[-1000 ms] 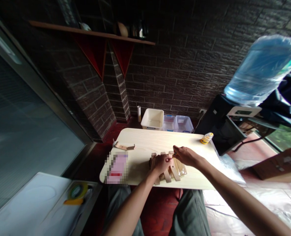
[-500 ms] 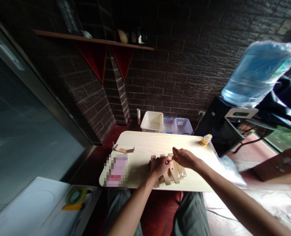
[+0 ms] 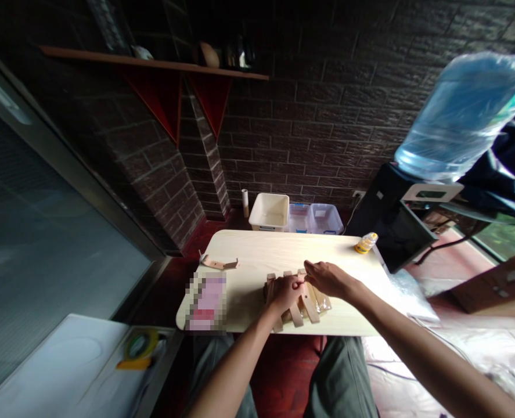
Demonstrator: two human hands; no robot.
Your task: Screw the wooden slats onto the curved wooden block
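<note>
The fingers of the right hand (image 3: 327, 277) are curled closed; what they may pinch is too small to make out. The fingers of the left hand (image 3: 285, 291) are bent and gathered over the slatted wooden piece (image 3: 312, 306), their tips just beside the right ones; whether they grip a slat or only press on it, I cannot tell.

The slatted wooden piece lies directly under the left hand, which is the nearer of the two and covers much of its left and middle. From the right fingers, set by its far edge, most of it lies toward the person and to the left. Its slats run long from the far side toward the person, their near ends veering somewhat to the right; the long axis of the whole piece is hard to read beneath the hand. Something glossy shows around the slats, on the right.

Outward from the slatted wooden piece, the counter (image 3: 248, 249) spreads beneath it, with the near edge close by. Well to its left and farther from the person is a bent wooden strip (image 3: 219, 264); also left, nearer the person, is a blurred pink item (image 3: 209, 299). Beyond it to the far right is a yellow-based bottle (image 3: 365, 243).
</note>
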